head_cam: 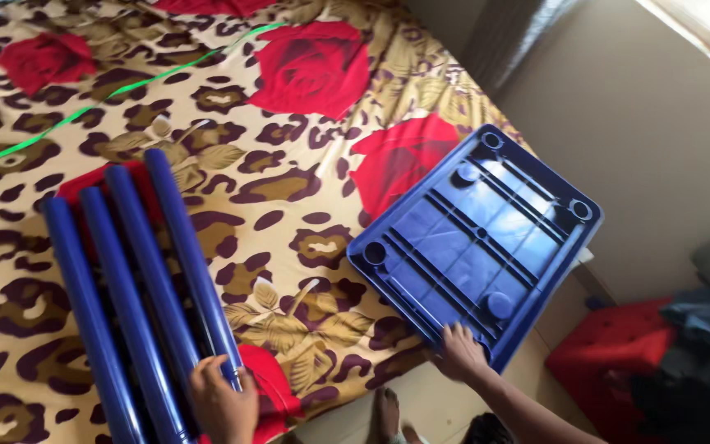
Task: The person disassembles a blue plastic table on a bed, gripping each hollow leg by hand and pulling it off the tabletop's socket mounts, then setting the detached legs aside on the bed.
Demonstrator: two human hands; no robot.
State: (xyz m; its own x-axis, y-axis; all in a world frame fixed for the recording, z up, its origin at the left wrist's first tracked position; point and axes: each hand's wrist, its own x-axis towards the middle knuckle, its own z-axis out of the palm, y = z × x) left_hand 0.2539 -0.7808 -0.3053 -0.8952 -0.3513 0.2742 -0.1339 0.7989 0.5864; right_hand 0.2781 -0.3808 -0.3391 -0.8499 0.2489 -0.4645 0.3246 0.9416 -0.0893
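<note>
Several long dark blue plastic tubes [129, 279] lie side by side on a bed covered with a leopard-and-red-rose sheet [289, 173]. My left hand [223, 403] rests on the near end of the rightmost tube, fingers curled over it. A blue plastic square panel [474, 238], ribbed underside up with round sockets at its corners, lies at the bed's right edge and overhangs it. My right hand [460, 352] grips the panel's near edge.
A thin green strap [133, 86] runs diagonally across the far part of the bed. A beige wall [651, 140] stands to the right. A red padded stool [618, 362] and a pile of dark clothes [700, 345] sit on the floor at right. Bare feet [384, 415] show below.
</note>
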